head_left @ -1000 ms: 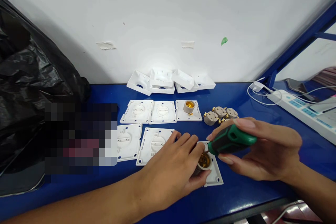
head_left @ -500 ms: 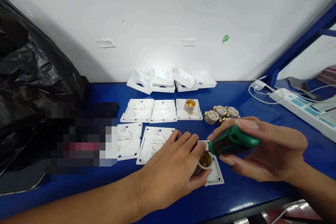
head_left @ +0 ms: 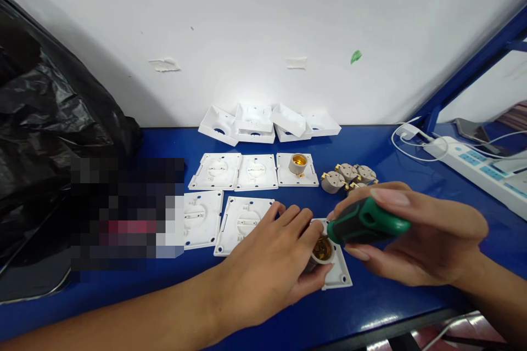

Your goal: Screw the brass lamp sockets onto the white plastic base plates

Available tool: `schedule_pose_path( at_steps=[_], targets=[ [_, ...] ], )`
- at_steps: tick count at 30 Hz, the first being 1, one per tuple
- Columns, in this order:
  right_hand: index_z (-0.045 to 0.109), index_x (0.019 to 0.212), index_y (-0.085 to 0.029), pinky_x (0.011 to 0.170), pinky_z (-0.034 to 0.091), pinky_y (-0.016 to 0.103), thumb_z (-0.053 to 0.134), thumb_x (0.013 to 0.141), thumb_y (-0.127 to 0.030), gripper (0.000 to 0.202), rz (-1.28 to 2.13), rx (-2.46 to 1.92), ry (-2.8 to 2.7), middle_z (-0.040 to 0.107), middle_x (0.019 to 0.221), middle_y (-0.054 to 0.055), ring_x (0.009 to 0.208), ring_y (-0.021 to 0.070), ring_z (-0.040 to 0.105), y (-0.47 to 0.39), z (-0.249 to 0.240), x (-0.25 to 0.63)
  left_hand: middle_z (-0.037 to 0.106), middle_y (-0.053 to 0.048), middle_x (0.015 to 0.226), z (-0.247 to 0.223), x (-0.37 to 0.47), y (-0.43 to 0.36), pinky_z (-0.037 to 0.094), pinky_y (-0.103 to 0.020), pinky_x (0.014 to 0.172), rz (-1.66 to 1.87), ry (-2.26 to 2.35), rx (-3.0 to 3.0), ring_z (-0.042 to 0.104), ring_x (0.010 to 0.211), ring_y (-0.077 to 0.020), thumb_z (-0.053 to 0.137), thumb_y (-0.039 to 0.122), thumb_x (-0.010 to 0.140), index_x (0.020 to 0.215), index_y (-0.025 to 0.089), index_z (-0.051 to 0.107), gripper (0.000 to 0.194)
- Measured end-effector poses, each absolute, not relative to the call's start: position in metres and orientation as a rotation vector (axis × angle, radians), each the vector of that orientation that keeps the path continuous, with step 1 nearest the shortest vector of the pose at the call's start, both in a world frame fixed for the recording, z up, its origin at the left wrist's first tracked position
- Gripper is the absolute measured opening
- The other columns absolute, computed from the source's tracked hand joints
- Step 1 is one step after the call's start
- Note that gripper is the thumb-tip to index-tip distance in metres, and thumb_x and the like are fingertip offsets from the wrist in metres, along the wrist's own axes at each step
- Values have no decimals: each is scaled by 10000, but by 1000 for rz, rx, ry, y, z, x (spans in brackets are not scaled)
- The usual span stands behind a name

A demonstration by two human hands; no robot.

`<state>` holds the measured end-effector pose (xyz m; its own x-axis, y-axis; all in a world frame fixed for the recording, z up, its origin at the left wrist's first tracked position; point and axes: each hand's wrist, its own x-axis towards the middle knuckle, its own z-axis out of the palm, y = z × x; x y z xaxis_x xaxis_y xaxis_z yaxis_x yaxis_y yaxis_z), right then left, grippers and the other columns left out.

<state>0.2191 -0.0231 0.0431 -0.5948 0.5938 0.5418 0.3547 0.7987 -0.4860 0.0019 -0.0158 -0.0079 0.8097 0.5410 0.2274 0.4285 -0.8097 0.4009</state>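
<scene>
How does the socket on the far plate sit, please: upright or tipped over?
Upright: the socket sits on the plate, its gold mouth facing up.

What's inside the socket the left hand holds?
Inside the socket, a gold-coloured metal lining shows. The left hand hides its left wall; the screwdriver tip can't be made out.

Bare hands [head_left: 275,255] — bare forearms [head_left: 164,310]

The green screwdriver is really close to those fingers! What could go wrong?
The green screwdriver might slip and poke the left hand, whose fingers are right beside its front end. The round socket could tilt on its white plate if pushed sideways. The right hand is close to the cluster of sockets, so it might bump them.
</scene>
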Motion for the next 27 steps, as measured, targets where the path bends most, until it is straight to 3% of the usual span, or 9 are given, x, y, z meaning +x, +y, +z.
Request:
schedule_pose_path(
  at_steps=[3, 10, 21, 27],
  targets=[
    [375, 1560, -403, 544, 525, 324, 729, 921, -257, 745, 350, -722, -2200, 687, 810, -46, 607, 193, 635, -26, 42, 218, 688, -96, 1166, -8, 2, -16, 458, -495, 996, 471, 731, 2660, 637, 1124, -317, 528, 412, 1056, 1200, 229, 579, 239],
    [328, 1580, -390, 506, 515, 347, 666, 958, -250, 721, 316, -727, -2296, 643, 734, -51, 565, 215, 609, -27, 46, 219, 685, -94, 1161, -8, 2, -15, 463, -492, 988, 476, 724, 2633, 639, 1111, -314, 531, 387, 1048, 1173, 224, 585, 213],
    [568, 1328, -324, 504, 479, 318, 676, 929, -231, 424, 440, -675, -2361, 655, 734, -47, 539, 169, 605, -19, 52, 218, 680, -86, 1137, -3, 3, -16, 467, -470, 978, 449, 725, 2621, 640, 1090, -307, 581, 357, 1026, 1181, 220, 590, 207],
    [578, 1316, -306, 466, 439, 318, 669, 947, -249, 385, 487, -678, -2348, 612, 719, -45, 529, 160, 568, -21, 50, 218, 675, -90, 1122, -2, 4, -14, 473, -463, 959, 414, 732, 2611, 634, 1069, -304, 585, 344, 1019, 1153, 204, 594, 194]
  ],
)
